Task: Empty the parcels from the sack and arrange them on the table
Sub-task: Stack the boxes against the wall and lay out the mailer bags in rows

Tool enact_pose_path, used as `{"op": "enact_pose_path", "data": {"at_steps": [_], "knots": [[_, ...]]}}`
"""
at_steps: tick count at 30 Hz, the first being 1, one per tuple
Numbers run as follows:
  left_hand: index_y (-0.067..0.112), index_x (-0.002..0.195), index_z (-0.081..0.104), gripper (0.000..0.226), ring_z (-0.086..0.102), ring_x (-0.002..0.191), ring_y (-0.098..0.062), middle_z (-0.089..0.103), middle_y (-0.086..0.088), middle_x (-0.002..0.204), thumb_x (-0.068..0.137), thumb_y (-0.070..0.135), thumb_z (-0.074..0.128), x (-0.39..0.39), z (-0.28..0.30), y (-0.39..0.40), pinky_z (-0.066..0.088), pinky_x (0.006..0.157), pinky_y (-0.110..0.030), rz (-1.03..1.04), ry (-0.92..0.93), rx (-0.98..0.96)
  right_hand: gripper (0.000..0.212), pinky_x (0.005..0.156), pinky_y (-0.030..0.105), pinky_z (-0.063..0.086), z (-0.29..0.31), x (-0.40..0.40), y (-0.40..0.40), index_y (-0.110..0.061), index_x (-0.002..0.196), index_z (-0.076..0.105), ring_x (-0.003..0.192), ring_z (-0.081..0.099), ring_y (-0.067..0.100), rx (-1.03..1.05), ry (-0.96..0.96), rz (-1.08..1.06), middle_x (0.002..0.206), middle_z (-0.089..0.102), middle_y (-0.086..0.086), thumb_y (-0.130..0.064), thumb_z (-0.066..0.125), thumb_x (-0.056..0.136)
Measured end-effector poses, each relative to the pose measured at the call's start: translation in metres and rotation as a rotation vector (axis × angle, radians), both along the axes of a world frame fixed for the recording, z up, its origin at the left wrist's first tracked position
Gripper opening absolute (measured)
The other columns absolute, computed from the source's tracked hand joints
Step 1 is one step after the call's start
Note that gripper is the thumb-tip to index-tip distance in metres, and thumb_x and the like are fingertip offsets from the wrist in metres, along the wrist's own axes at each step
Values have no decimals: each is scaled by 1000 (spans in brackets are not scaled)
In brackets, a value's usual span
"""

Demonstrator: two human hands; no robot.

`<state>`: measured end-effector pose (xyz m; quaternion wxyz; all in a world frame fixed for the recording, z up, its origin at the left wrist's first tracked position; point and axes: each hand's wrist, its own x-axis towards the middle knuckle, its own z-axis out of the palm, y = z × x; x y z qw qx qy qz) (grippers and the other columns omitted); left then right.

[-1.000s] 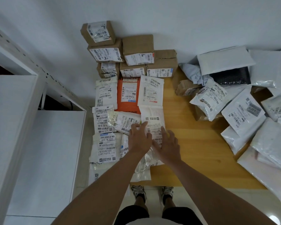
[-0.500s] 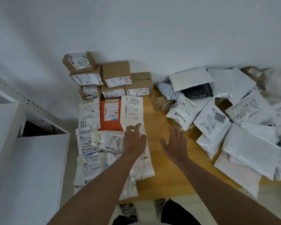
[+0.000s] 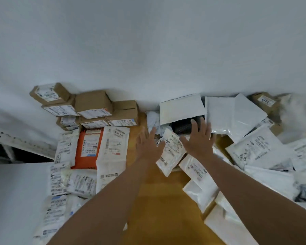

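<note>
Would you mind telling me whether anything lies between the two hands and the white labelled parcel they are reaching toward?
Nothing visible does. The left hand and right hand hover open on either side of the white labelled parcel, which lies on top of the pile.

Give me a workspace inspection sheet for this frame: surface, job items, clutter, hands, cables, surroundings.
Surface: wooden table, bare strip down the middle.
Job's things: arranged rows of labelled mailers on the left, including an orange mailer; stacked cardboard boxes at the back left against the wall; a labelled white parcel between the hands.
Clutter: unsorted heap of white poly bags on the right; a black packet partly under a white envelope. No sack seen.
Grippers: left hand and right hand both open, fingers spread, over the heap's near edge; contact unclear.
Cables: nothing seen.
Surroundings: white wall behind; white shelving at left.
</note>
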<state>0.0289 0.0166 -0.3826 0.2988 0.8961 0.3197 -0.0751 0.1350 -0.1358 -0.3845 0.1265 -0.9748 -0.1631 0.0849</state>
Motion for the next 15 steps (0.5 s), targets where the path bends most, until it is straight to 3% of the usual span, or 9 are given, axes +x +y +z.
{"op": "enact_pose_path", "data": {"at_steps": [3,7,9,12,15], "knots": [[36,154,9,71,-4,150,-30,-5,-9,163,95,58,41,25,-3,-3,8,120,-49,76,34,-17,84,112,65,12,6,45,12,-29,153,10,149,-4,38,-39,-16,57,164,-2,7,-63,49,86],[34,155,11,76,6,149,-35,6,-17,162,92,67,39,60,-4,11,11,120,-51,201,53,-10,100,114,63,9,4,100,31,-26,154,-8,148,-6,41,6,209,-200,163,-8,15,-80,36,83],[29,155,10,84,16,147,-37,21,-17,158,89,72,37,83,-4,22,11,119,-51,288,106,-73,107,115,61,12,1,116,33,-25,154,-11,149,-4,39,-35,324,-273,163,-1,14,-81,42,80],[18,151,22,101,35,138,-34,39,-10,151,75,82,41,110,-12,36,24,114,-53,357,86,-311,110,111,60,19,-9,118,36,-25,153,-3,148,7,37,-76,286,-253,160,18,9,-77,55,76],[13,139,38,81,51,120,-28,53,-6,131,83,70,50,118,-14,34,39,99,-39,323,34,-349,104,108,59,22,-15,114,37,-21,150,7,139,31,34,-46,233,-226,149,36,11,-67,64,76]]}}
